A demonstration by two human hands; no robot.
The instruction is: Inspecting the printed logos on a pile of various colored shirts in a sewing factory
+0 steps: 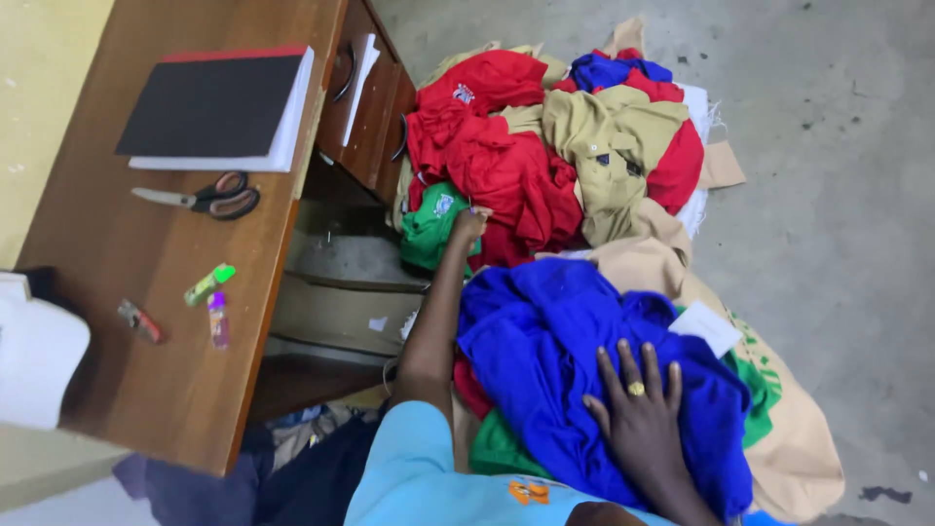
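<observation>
Your left hand (468,226) closed, gripping green shirt (433,227) far ahead | your right hand (638,409) open, flat on near blue cloth (545,341)

A wooden desk (146,292) fills the left side, from nine to eleven o'clock. Its drawers (365,97) sit at twelve o'clock, with an open shelf space (341,292) below them near the centre. On the desktop lie a black notebook (216,107), scissors (200,200), a green marker (208,284) and a small bottle (218,319). A pale yellow wall (39,97) runs along the far left edge. A grey concrete floor (828,195), speckled and stained, covers the right side from one to five o'clock. The light is soft and even.
</observation>
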